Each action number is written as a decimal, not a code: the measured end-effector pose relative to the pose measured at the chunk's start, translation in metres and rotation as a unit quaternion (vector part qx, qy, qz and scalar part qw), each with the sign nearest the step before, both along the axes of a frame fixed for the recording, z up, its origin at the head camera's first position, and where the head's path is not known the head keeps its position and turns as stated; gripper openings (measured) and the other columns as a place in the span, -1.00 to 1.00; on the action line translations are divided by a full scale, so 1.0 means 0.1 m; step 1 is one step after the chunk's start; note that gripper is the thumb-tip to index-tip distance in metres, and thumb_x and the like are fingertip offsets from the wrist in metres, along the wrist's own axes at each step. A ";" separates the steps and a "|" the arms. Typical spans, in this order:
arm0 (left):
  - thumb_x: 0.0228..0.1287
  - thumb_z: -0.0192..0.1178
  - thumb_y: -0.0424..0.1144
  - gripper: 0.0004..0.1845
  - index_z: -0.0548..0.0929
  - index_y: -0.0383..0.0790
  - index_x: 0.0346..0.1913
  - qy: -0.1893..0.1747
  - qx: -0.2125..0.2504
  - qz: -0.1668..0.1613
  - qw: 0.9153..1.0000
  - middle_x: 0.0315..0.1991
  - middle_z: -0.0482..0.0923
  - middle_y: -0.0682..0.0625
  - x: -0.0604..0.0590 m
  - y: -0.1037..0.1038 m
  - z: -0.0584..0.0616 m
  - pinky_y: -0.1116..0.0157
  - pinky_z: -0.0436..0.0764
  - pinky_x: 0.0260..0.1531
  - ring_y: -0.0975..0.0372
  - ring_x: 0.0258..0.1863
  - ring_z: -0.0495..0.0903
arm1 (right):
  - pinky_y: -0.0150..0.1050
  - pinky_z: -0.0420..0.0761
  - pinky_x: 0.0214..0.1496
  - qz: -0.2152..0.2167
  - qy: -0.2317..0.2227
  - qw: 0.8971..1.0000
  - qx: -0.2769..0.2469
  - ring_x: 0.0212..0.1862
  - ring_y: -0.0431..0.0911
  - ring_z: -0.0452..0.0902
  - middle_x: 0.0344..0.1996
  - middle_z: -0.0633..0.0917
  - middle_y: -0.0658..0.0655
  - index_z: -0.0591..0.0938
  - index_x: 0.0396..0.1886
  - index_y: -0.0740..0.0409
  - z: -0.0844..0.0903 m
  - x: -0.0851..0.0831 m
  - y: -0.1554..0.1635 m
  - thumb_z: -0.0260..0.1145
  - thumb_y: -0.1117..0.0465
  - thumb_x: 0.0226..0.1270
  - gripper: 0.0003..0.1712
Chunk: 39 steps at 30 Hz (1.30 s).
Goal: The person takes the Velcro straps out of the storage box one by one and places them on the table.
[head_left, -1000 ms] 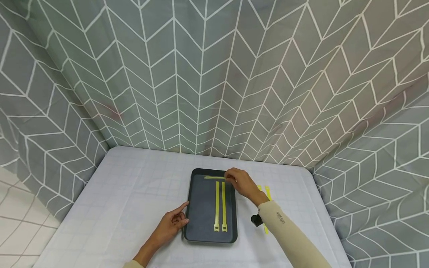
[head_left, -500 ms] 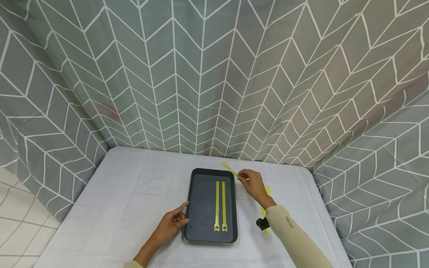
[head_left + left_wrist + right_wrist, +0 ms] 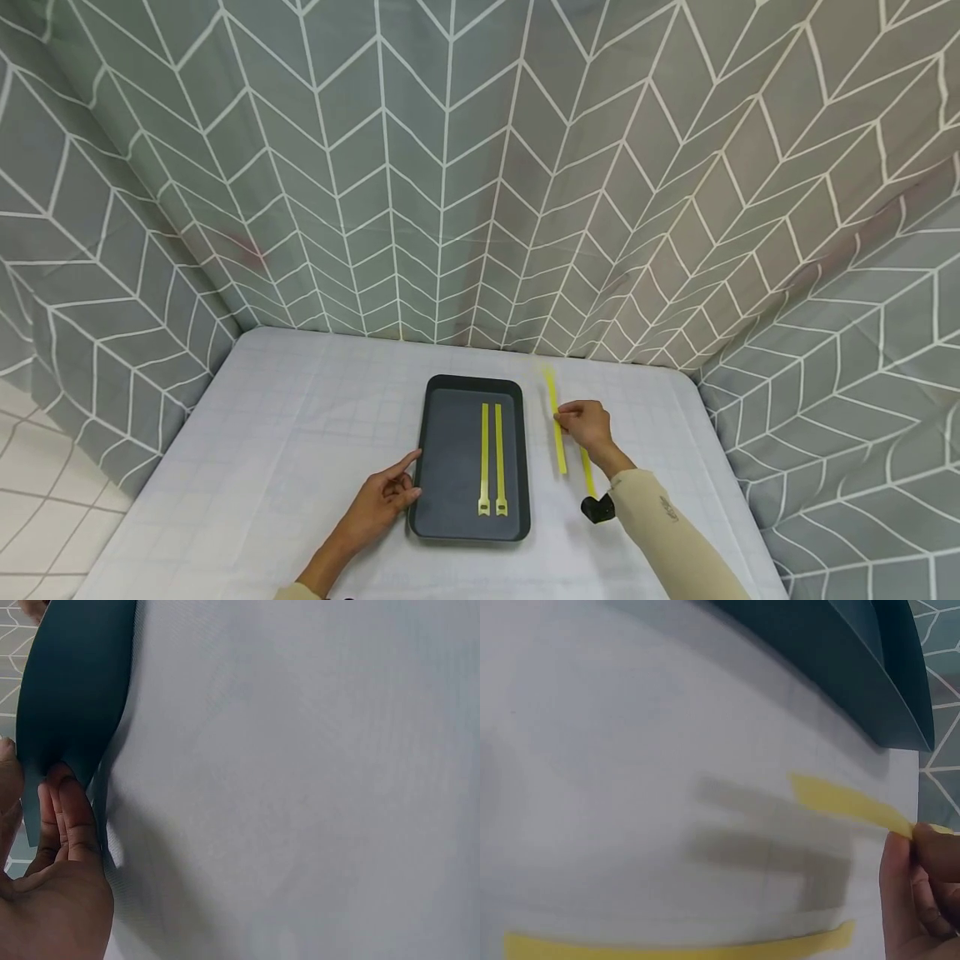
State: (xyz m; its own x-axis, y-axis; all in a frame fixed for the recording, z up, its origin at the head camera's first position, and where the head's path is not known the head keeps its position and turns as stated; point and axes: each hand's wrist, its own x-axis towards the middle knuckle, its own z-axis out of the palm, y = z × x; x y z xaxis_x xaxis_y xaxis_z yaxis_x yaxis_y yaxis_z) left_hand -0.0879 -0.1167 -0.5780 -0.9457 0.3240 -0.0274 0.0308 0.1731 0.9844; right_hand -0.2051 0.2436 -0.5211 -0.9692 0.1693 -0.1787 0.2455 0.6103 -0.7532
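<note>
Fingers of the right hand [image 3: 588, 425] pinch a yellow strap [image 3: 555, 421], which a second ago lay across the far end of the dark tray [image 3: 450, 467] and is now lifted clear, out to that hand's side of the tray above the bench [image 3: 300, 417]. Another yellow strap [image 3: 588, 472] lies just beneath the wrist. Two straps [image 3: 492, 458] remain in the tray. The left hand [image 3: 386, 496] stays relaxed, fingertips against the tray's near edge. Writing on the sleeve [image 3: 663, 510] is too small to read.
</note>
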 end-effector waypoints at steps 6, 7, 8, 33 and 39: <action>0.39 0.23 -0.38 -0.32 0.24 -0.46 0.49 0.003 0.016 0.000 1.000 -0.30 0.49 -0.13 0.01 0.01 0.02 0.46 0.44 -0.46 0.45 -0.50 0.35 | -0.25 0.66 -0.30 -0.029 -0.038 0.999 -0.021 -0.41 -0.13 0.67 -0.31 0.77 0.25 0.75 -0.15 0.38 -0.04 0.10 0.06 0.42 0.28 0.29 -0.77; 0.39 0.24 -0.38 -0.32 0.24 -0.46 0.48 0.003 0.018 0.000 1.000 -0.30 0.49 -0.13 0.01 0.01 0.02 0.46 0.44 -0.46 0.45 -0.50 0.35 | -0.23 0.67 -0.28 -0.032 -0.041 0.998 -0.024 -0.41 -0.13 0.68 -0.29 0.77 0.26 0.75 -0.16 0.38 -0.05 0.11 0.07 0.42 0.28 0.29 -0.77; 0.39 0.24 -0.38 -0.32 0.24 -0.47 0.48 0.007 0.019 -0.001 1.000 -0.30 0.49 -0.14 0.01 0.01 0.02 0.46 0.44 -0.46 0.45 -0.51 0.35 | -0.22 0.68 -0.26 -0.035 -0.044 0.998 -0.026 -0.41 -0.13 0.68 -0.28 0.76 0.26 0.75 -0.16 0.38 -0.05 0.13 0.07 0.42 0.28 0.28 -0.77; 0.40 0.23 -0.36 -0.32 0.25 -0.37 0.51 -0.025 -0.005 0.008 1.000 -0.28 0.47 -0.10 -0.03 0.00 -0.01 0.47 0.43 -0.43 0.43 -0.51 0.35 | -0.26 0.62 -0.43 -0.009 -0.035 0.999 0.031 -0.53 -0.13 0.66 -0.54 0.76 0.15 0.79 -0.35 0.36 -0.13 0.44 0.12 0.43 0.33 0.22 -0.87; 0.40 0.24 -0.34 -0.32 0.25 -0.36 0.51 -0.027 -0.010 0.007 1.000 -0.27 0.46 -0.11 -0.02 0.01 -0.01 0.47 0.41 -0.45 0.43 -0.51 0.33 | -0.27 0.55 -0.46 0.012 -0.019 0.995 0.093 -0.58 -0.16 0.57 -0.67 0.71 0.08 0.79 -0.48 0.28 -0.14 0.45 0.13 0.42 0.31 0.20 -0.88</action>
